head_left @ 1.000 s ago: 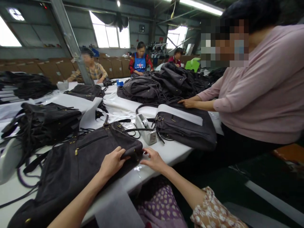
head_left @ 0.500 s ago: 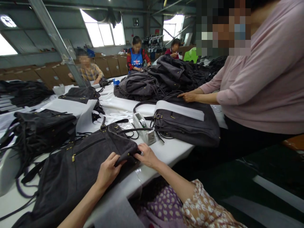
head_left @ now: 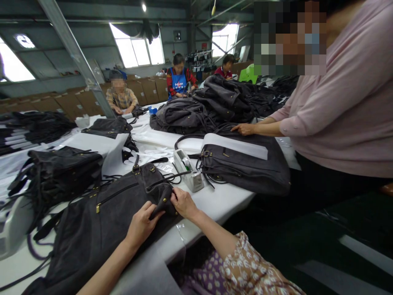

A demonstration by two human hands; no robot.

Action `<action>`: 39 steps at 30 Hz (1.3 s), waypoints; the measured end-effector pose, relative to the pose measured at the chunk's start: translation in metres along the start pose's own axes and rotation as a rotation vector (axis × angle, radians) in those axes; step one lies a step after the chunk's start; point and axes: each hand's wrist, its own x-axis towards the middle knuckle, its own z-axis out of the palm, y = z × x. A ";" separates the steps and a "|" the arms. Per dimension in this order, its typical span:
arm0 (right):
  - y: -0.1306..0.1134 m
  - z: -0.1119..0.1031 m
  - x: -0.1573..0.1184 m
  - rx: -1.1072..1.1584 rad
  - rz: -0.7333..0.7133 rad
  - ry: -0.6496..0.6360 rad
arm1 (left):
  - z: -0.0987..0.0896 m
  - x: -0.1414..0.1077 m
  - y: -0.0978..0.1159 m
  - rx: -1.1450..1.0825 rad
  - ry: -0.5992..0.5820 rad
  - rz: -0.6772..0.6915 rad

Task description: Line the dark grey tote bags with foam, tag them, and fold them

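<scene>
A dark grey handbag [head_left: 82, 233] lies on its side across the white table, with a brass-pulled zip and brass studs on its face. My left hand [head_left: 144, 225] is closed on the bag's near corner, thumb pressed against the fabric. On the same corner, a little to the right, my right hand [head_left: 184, 203] pinches the edge beside a brass stud. The fabric between both hands is bunched and folded. Just beyond my right hand stands a grey tape dispenser [head_left: 193, 180], with a thin bag strap running close to it.
Another grey bag [head_left: 245, 168] with a white paper strip [head_left: 235, 146] lies to the right, by a co-worker in a pink top [head_left: 344, 106]. A heap of bags [head_left: 215, 102] rises behind. More bags [head_left: 67, 164] and a slanting metal post [head_left: 76, 57] are at left. Other people sit beyond.
My right hand has shifted slightly up and left along the bag's corner, which is now more folded, with its studs showing. The view has tilted a little.
</scene>
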 end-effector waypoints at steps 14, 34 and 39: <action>0.016 -0.019 -0.030 0.248 0.224 -0.040 | -0.005 0.011 0.014 0.114 0.060 -0.049; -0.005 -0.063 0.002 -0.303 -0.454 -0.195 | 0.010 0.052 0.041 0.522 -0.288 -0.014; -0.021 -0.059 0.045 -0.534 -0.732 -0.447 | -0.019 0.033 0.033 0.385 -0.378 -0.090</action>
